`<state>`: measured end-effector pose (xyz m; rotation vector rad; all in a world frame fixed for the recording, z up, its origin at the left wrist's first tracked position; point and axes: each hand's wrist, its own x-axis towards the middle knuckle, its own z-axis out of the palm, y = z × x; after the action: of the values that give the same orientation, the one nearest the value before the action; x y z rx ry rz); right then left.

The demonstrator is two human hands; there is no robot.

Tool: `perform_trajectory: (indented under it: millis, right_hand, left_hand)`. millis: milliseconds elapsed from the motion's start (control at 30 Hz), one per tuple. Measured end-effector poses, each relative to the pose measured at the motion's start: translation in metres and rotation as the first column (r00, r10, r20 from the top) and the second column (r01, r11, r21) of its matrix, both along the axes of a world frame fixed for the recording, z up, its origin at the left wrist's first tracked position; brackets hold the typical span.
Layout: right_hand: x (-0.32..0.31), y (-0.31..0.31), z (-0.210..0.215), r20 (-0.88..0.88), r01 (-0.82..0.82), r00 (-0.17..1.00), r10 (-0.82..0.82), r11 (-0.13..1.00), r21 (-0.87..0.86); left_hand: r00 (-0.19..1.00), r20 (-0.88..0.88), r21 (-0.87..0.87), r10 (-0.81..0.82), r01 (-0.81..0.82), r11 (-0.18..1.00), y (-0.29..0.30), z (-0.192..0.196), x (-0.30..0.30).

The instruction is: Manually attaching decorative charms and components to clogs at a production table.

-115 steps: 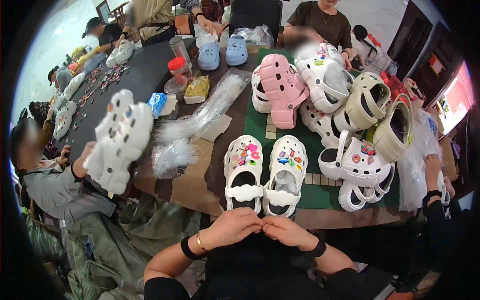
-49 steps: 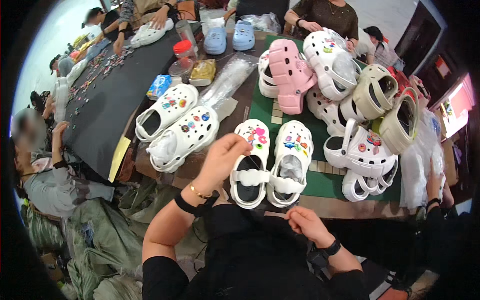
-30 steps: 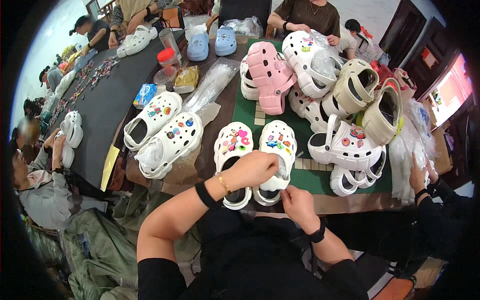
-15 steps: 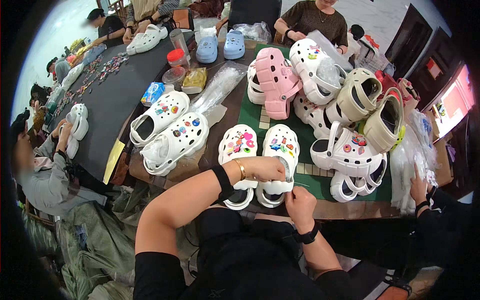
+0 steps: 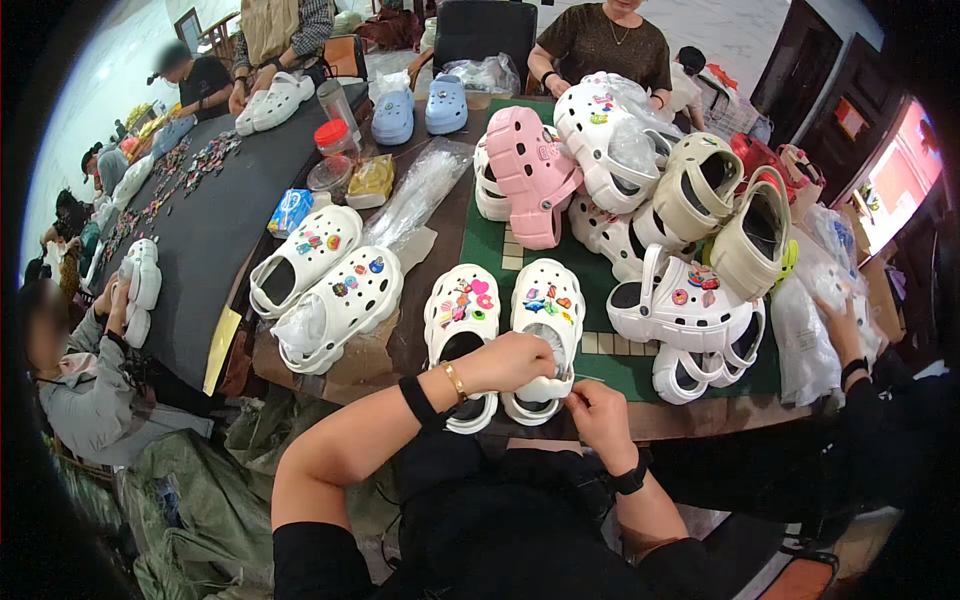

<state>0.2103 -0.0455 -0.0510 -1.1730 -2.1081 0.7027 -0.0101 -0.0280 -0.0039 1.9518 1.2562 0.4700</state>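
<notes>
Two white clogs stand side by side in front of me: the left white clog [image 5: 462, 306] and the right white clog [image 5: 553, 290], both with colourful charms on their toes. Clear plastic [image 5: 544, 343] fills the right clog's foot opening. My left hand [image 5: 515, 362] is closed over that opening, its fingers curled down against the plastic; exactly what they grip is hidden. At the right side of the same clog's heel strap, my right hand [image 5: 600, 410] is closed, thumb and fingertips pinching the strap's edge.
Another decorated white clog pair [image 5: 345, 300] lies to the left. A pile of white clogs [image 5: 690, 305], a pink clog [image 5: 524, 175] and beige clogs [image 5: 750, 238] covers the green mat [image 5: 485, 240]. Blue clogs [image 5: 446, 105] stand behind. A co-worker's hand [image 5: 845, 330] touches plastic bags at right.
The view has shifted slightly, so the table things sit further left. Both hands stay at the right clog; my right hand's fingertips now point more toward its strap.
</notes>
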Motion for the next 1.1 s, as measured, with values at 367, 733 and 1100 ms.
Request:
perform_trajectory:
  millis: [367, 733, 1100]
  right_hand:
    - [0.001, -0.004, 0.001, 0.003, 0.038, 0.999, -0.038, 0.999, -0.013]
    - [-0.001, 0.011, 0.029, -0.315, 0.141, 0.933, -0.174, 0.982, -0.124]
    - [-0.070, 0.027, 0.067, -0.651, -0.258, 0.739, -0.171, 0.822, -0.509]
  left_hand:
    - [0.999, 0.008, -0.085, -0.045, 0.046, 0.995, 0.000, 0.002, -0.001]
    - [0.814, 0.393, -0.095, 0.428, -0.427, 0.899, -0.020, 0.013, -0.014]
    - [0.677, 0.524, -0.212, 0.518, -0.485, 0.848, -0.040, 0.014, -0.015]
